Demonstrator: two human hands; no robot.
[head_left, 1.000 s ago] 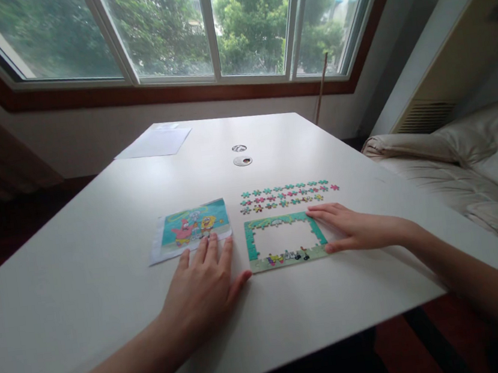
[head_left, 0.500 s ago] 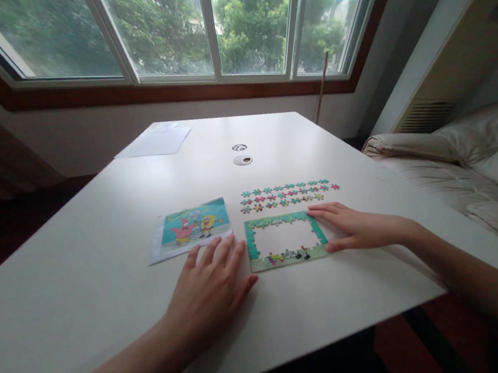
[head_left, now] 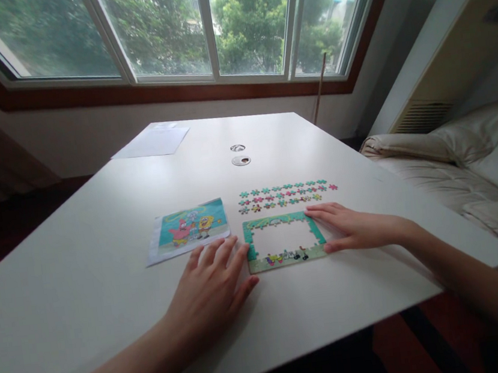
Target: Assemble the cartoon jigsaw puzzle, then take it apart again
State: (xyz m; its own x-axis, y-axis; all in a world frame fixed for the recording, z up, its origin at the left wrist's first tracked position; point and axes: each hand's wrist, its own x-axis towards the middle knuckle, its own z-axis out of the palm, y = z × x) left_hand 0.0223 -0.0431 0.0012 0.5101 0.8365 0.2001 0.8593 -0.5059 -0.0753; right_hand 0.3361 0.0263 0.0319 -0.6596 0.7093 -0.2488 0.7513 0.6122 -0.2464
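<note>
A jigsaw puzzle frame (head_left: 289, 258) lies flat on the white table, its teal and grey border surrounding an unfilled middle. My left hand (head_left: 210, 282) rests palm down with spread fingers, one fingertip at the frame's left edge. On the other side, my right hand (head_left: 356, 228) has its fingers stretched out, touching the frame's right edge near both corners. Behind the frame, loose puzzle pieces (head_left: 281, 195) are laid out in three rows. A cartoon picture sheet (head_left: 193, 223) lies just beyond my left fingers.
White paper (head_left: 152, 143) lies at the table's far left. Two round metal inserts (head_left: 241, 161) sit in the tabletop (head_left: 83, 279) beyond the pieces. A pale sofa (head_left: 452, 179) stands to the right, and a window (head_left: 211, 27) is behind the table.
My left hand has shifted slightly right, so a fingertip now meets the frame's left edge. My right hand stays at the right edge. The view has moved a little.
</note>
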